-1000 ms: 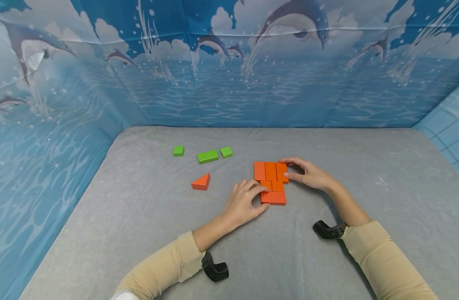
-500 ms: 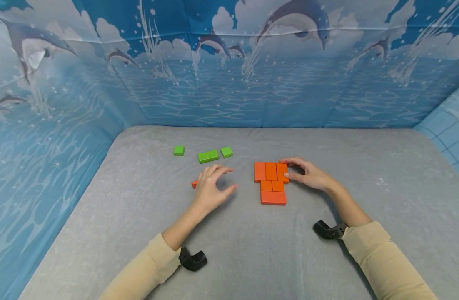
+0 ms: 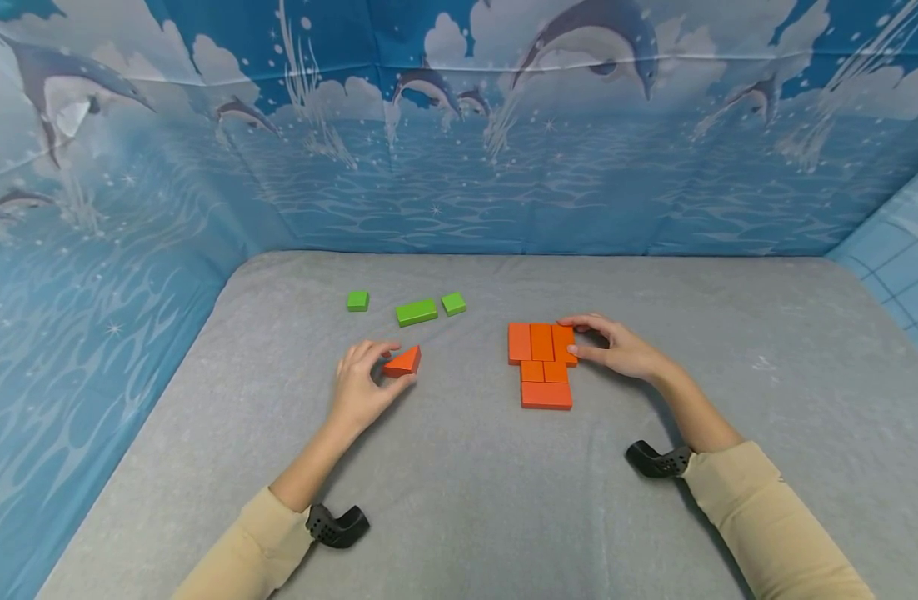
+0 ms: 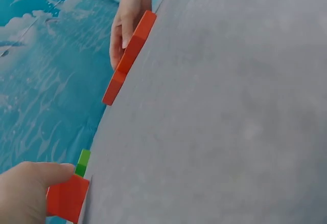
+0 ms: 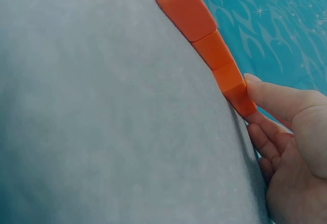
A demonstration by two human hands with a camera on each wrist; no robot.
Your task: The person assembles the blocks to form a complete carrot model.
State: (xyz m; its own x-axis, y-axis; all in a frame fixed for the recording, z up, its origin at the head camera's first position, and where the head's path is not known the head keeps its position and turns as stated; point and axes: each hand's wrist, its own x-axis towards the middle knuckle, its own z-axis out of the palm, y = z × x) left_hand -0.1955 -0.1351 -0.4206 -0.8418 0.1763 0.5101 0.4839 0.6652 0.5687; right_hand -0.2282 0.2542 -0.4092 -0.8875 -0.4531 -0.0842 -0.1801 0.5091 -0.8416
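Observation:
My left hand [image 3: 360,387] is spread around a red-orange triangular block [image 3: 404,362] lying on the grey cloth, thumb on the near side and fingers beyond it. In the left wrist view the thumb overlaps this block [image 4: 69,198]; firm contact cannot be told. My right hand [image 3: 622,348] holds the rightmost orange rectangular block [image 3: 562,340], with a finger at its far end and the thumb on its right side. That block belongs to a flat group of orange blocks [image 3: 546,395] set side by side: upright ones behind, two small ones, then a wide one in front.
Behind the triangular block lie a green rectangular block [image 3: 416,312] and two small green blocks, one on the left [image 3: 357,301] and one on the right [image 3: 453,303]. A blue dolphin-print curtain [image 3: 459,183] borders the grey-covered table [image 3: 489,500] at the back and sides.
My left hand has left the orange group and moved left to the triangular block, which has stayed in place. The right hand and the orange group have not visibly moved.

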